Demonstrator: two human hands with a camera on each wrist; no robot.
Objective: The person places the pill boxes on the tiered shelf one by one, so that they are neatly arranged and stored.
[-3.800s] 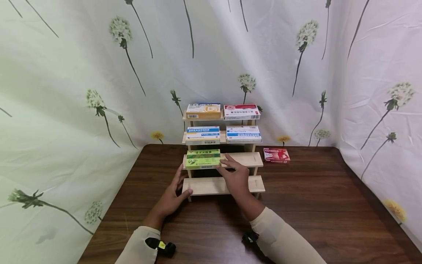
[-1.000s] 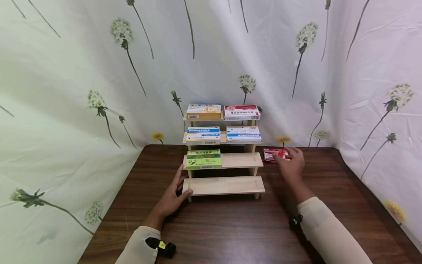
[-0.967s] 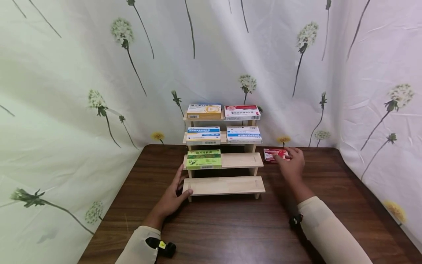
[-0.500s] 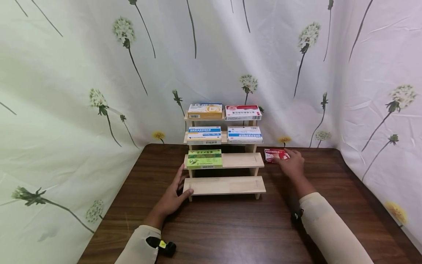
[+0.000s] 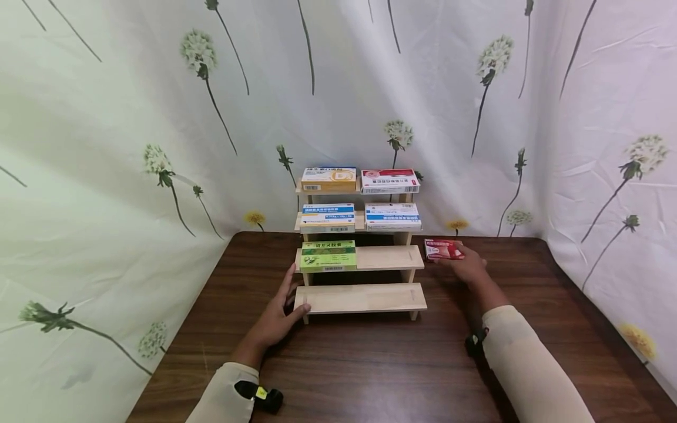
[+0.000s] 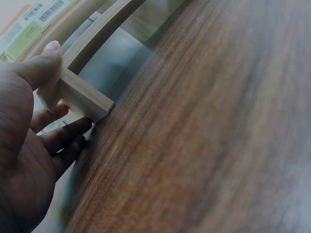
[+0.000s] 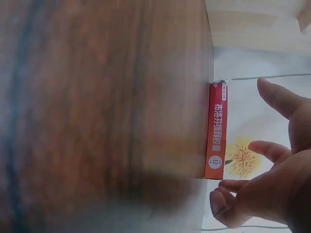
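My left hand (image 5: 274, 317) holds the left end of a four-tier wooden display stand (image 5: 365, 298). In the left wrist view, the thumb lies on the end of the lowest shelf and the other fingers reach behind its leg (image 6: 87, 97). To the right of the stand, a red medicine box (image 5: 440, 249) lies flat on the table. My right hand (image 5: 469, 264) is at its right end, fingers overlapping that end in the head view. The right wrist view shows the thumb and fingers spread apart above the red box (image 7: 217, 131).
A yellow box (image 5: 329, 178) and a red-and-white box (image 5: 390, 181) sit on the top tier. Two blue-and-white boxes (image 5: 328, 218) occupy the second. A green box (image 5: 328, 256) is on the left of the third. Behind the brown table (image 5: 370, 370) hangs a flower-print curtain (image 5: 338, 117).
My right hand has gone from the green box on the third tier over to the red box. Lately it has shifted toward the box's right end, uncovering more of its face. My left hand stays put.
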